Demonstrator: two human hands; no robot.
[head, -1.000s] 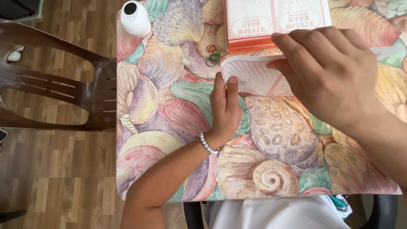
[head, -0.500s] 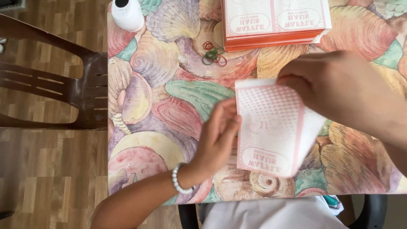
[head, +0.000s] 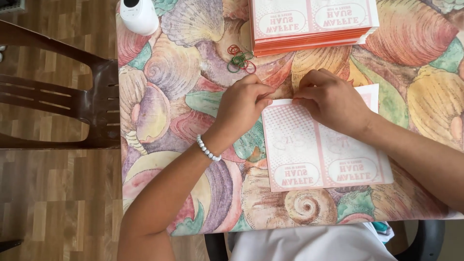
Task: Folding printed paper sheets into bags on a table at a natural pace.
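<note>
Both hands sit at the far edge of a flat pink-and-white printed sheet [head: 319,150] lying on the shell-patterned tablecloth [head: 193,87]. Left hand [head: 244,104], beaded bracelet [head: 208,149] at the wrist, has fingertips closed on the sheet's upper left corner. Right hand [head: 333,101] pinches the same upper edge just beside it, palm resting over the sheet's top right part. Stack of similar orange-edged sheets [head: 314,24] lies farther back; rubber bands [head: 240,59] between stack and hands. White bottle [head: 139,15] at table corner; brown chair [head: 63,96] left of table.
</note>
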